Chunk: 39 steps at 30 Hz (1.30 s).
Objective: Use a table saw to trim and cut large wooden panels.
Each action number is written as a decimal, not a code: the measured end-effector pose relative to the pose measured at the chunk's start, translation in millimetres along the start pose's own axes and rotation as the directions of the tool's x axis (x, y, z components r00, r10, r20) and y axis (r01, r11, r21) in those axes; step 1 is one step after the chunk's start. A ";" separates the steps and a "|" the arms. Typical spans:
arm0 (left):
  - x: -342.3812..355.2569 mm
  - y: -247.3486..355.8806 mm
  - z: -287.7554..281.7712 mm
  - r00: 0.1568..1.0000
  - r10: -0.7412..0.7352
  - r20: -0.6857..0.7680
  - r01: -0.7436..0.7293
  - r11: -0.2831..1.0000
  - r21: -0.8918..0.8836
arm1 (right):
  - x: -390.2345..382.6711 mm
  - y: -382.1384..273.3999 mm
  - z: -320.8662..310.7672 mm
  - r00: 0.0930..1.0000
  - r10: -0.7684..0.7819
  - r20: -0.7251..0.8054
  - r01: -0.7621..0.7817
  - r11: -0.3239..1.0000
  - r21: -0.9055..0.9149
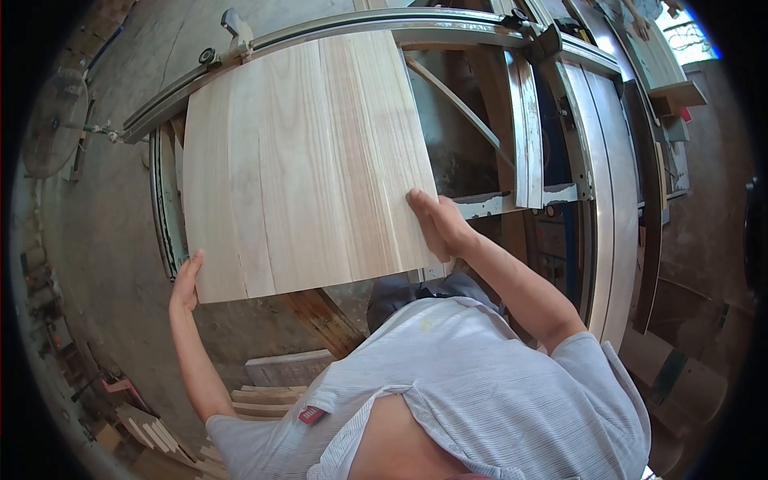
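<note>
A wide, pale wooden panel (300, 168), made of several strips side by side, lies across the frame of a sliding table saw. Its far edge runs along the metal fence. My left hand (186, 282) holds the panel's left edge close to the near corner, and its fingers are partly hidden. At the right edge, near the other near corner, my right hand (442, 224) grips the panel with its thumb side uppermost. What lies under the panel is hidden.
The metal fence (312, 32) crosses the far side, with a flip stop (234, 28) on it. Long metal rails (600, 192) run at the right. A fan (58, 122) stands far left. Stacked boards (264, 400) lie near my left arm. Another person's hand (640, 28) shows far right.
</note>
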<state>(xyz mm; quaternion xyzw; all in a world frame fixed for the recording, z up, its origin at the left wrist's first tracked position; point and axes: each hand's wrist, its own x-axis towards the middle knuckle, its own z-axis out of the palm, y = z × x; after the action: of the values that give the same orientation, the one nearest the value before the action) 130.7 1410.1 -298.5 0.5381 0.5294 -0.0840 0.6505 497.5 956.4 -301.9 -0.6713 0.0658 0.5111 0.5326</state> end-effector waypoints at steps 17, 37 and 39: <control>-188.6 -21.6 357.5 0.989 0.128 -0.069 -0.141 0.956 -0.259 | -144.8 4.1 -357.1 0.973 -0.227 -0.031 0.229 0.963 0.139; -370.7 -23.5 1006.6 0.647 0.641 0.413 -0.003 0.543 -0.839 | -743.9 -26.0 -940.0 0.420 -0.812 -0.406 0.152 0.504 -0.850; -372.4 -38.6 1075.8 0.621 0.696 0.361 -0.003 0.463 -0.886 | -748.5 -49.5 -933.5 0.465 -0.822 -0.329 0.199 0.459 -0.866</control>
<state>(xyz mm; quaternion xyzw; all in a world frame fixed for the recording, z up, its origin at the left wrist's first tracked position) 589.7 374.2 -182.2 0.2004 0.0830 0.1294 0.9676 753.2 -94.5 212.3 -0.9433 -0.1695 -0.0290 0.2840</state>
